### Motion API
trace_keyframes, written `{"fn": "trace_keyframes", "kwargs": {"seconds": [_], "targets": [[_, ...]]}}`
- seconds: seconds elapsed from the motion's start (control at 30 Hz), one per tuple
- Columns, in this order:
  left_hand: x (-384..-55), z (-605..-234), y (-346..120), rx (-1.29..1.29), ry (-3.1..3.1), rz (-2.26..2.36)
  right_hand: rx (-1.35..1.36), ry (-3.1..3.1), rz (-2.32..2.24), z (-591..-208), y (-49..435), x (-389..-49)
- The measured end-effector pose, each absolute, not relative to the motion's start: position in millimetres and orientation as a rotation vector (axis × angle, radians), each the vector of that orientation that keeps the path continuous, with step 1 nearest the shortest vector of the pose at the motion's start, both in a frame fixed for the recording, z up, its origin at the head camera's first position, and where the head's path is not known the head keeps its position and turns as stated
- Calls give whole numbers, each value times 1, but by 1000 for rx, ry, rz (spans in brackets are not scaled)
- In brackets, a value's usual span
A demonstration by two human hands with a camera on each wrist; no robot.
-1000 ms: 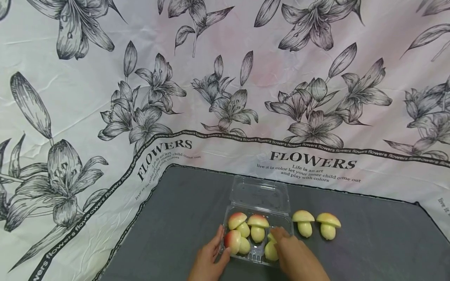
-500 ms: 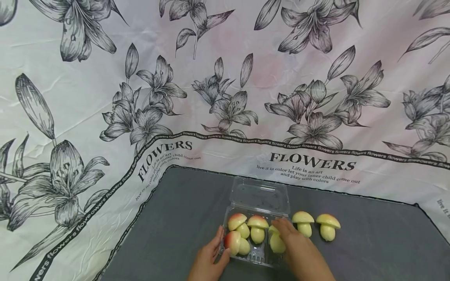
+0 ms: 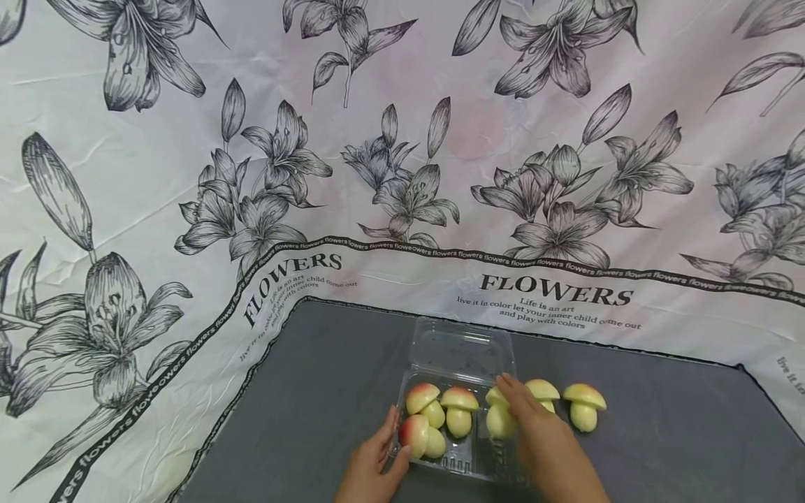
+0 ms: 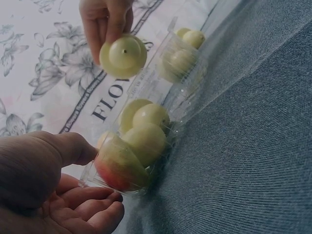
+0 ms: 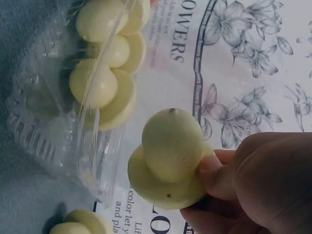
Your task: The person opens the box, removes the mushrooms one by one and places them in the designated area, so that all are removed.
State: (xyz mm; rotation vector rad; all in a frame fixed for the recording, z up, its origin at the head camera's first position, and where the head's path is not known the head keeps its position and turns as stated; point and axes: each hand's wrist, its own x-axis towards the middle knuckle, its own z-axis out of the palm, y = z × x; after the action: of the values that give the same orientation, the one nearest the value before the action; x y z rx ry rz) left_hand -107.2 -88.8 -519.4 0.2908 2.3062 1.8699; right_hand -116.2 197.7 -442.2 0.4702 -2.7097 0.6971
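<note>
A clear plastic clamshell box lies with its lid raised on the grey surface. Inside its left and middle part sit three pale yellow mushroom-shaped pieces with reddish caps. My left hand grips the box's left wall, the thumb at the rim and the fingers outside, in the left wrist view. My right hand pinches another mushroom-shaped piece by its cap, stem toward me, raised above the box's right part. Part of its cap is hidden behind the fingers.
Two more mushroom-shaped pieces stand right of the box; the near one is partly behind my right hand, the other mushroom-shaped piece is farther right. The transparent lid leans back toward a flower-printed cloth.
My right hand has lifted the mushroom-shaped piece from the box's right part, moving up and slightly right. The left hand stays on the box.
</note>
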Motion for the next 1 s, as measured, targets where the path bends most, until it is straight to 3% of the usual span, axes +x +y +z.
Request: {"fn": "trace_keyframes", "kwargs": {"seconds": [1.0], "targets": [[-106,-519,-88,319,2336,1872,467,-2440,553,-434,238,-124]]}}
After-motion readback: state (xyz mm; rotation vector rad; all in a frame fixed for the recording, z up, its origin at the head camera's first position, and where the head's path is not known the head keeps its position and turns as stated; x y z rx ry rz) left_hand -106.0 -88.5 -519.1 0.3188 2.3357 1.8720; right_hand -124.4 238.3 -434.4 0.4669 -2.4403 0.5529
